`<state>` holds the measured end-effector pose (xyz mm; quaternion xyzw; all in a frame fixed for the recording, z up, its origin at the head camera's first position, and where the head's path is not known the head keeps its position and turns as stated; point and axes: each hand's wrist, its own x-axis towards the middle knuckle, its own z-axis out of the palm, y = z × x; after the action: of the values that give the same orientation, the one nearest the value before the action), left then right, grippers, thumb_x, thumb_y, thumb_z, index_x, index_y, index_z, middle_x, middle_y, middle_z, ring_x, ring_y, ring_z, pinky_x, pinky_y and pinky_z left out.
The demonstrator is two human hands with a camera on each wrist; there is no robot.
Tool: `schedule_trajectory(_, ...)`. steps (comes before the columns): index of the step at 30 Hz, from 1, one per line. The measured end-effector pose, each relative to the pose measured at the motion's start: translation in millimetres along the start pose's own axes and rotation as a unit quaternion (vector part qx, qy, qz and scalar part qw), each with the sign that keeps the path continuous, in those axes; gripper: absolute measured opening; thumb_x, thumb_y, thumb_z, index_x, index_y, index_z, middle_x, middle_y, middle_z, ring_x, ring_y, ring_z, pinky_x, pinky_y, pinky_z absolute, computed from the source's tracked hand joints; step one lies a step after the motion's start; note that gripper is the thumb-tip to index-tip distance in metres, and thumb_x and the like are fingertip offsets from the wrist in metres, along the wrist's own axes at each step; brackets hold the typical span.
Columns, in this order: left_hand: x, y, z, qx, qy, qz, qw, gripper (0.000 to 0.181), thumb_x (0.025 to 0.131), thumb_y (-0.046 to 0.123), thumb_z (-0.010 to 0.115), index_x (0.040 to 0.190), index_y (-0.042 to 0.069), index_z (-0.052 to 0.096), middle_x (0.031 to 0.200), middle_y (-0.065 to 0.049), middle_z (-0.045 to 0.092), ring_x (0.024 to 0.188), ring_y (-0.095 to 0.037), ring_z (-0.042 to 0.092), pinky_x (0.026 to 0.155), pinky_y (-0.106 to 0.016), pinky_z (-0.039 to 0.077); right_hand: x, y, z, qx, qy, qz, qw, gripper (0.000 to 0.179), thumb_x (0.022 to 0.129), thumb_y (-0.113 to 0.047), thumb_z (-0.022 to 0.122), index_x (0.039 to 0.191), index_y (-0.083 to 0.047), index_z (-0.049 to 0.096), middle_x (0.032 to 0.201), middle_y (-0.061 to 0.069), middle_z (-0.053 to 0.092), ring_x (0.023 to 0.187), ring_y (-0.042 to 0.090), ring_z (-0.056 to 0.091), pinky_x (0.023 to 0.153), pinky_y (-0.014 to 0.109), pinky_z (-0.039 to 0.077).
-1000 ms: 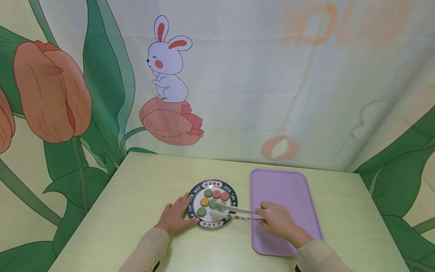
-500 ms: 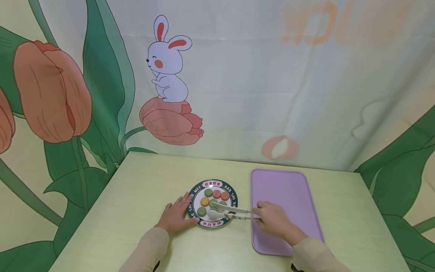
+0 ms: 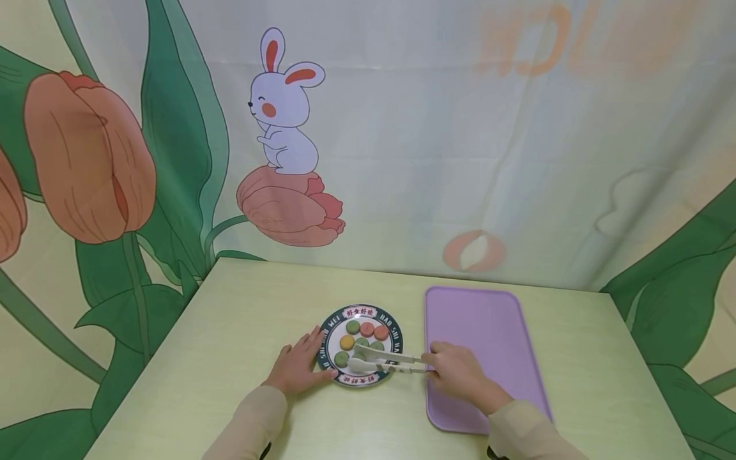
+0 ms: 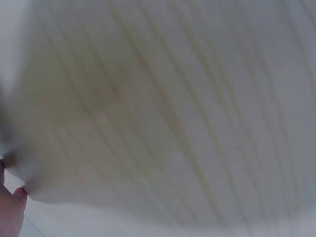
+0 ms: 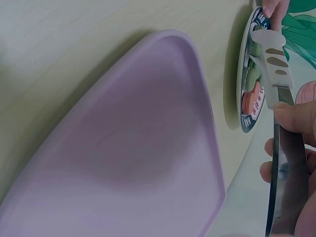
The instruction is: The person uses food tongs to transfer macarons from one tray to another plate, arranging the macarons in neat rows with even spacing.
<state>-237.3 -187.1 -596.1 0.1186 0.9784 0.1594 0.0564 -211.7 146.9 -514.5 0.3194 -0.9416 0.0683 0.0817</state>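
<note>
My right hand grips white-tipped metal tongs by their arms. In the head view the parted tong tips reach over a round plate with a dark patterned rim. Several small macaron-like rounds lie on it, among them a yellow one, a green one and a pink one. The tips partly cover the green rounds near the middle; whether they touch one I cannot tell. My left hand, fingers spread, rests against the plate's left rim. Only its fingertips show in the left wrist view.
A purple tray lies right of the plate, beneath my right hand and forearm. Both sit on a pale wooden table. Behind the table hangs a cloth printed with tulips and a rabbit.
My right hand has moved slightly left with the tongs, so their tips reach a little further across the plate. My left hand and the plate stay where they were.
</note>
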Motion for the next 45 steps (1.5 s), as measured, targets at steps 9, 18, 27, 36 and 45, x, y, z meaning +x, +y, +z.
schedule_trajectory(9,0.8,-1.3,1.4,0.003,0.000,0.002,1.0000,0.098,0.067,0.079,0.038,0.142,0.019,0.018,0.149,0.002,0.015,0.133,-0.027,0.024,0.103,-0.056,0.021,2.1,0,3,0.002,0.002,-0.003,1.0000,0.016,0.069,-0.016,0.068,0.085,-0.016,0.067,0.067,-0.008,0.045,0.056,0.006,0.034,0.045,0.016,0.027)
schedule_trajectory(18,0.7,-1.0,1.4,-0.001,-0.001,-0.001,1.0000,0.098,0.068,0.078,0.040,0.142,0.019,0.019,0.149,0.002,0.015,0.134,-0.027,0.023,0.104,-0.056,0.020,3.1,0,4,0.004,0.002,-0.004,1.0000,0.016,0.068,-0.016,0.067,0.084,-0.015,0.067,0.067,-0.008,0.043,0.057,0.007,0.035,0.046,0.017,0.027)
schedule_trajectory(27,-0.2,0.4,0.2,-0.002,-0.004,-0.004,1.0000,0.097,0.068,0.078,0.040,0.142,0.019,0.019,0.149,0.002,0.015,0.134,-0.027,0.023,0.104,-0.055,0.019,0.1,1,1,-0.003,0.022,-0.013,0.9997,0.019,0.065,-0.015,0.066,0.084,-0.015,0.066,0.066,-0.008,0.044,0.056,0.006,0.034,0.045,0.016,0.027)
schedule_trajectory(36,0.1,-0.4,0.2,0.002,0.003,0.002,1.0000,0.097,0.069,0.077,0.039,0.142,0.018,0.019,0.149,0.002,0.015,0.134,-0.026,0.024,0.104,-0.055,0.021,-5.1,8,-13,-0.006,0.028,0.011,0.9995,0.026,0.067,-0.019,0.069,0.092,-0.012,0.067,0.068,-0.007,0.044,0.059,0.007,0.036,0.048,0.017,0.030)
schedule_trajectory(45,-0.4,1.4,-1.4,-0.001,0.002,0.001,1.0000,0.097,0.069,0.077,0.040,0.142,0.018,0.020,0.149,0.001,0.015,0.134,-0.027,0.023,0.104,-0.056,0.020,-12.7,19,-10,-0.026,0.057,0.014,0.9980,0.021,0.065,-0.020,0.071,0.084,-0.014,0.064,0.066,-0.008,0.043,0.057,0.007,0.036,0.046,0.017,0.029)
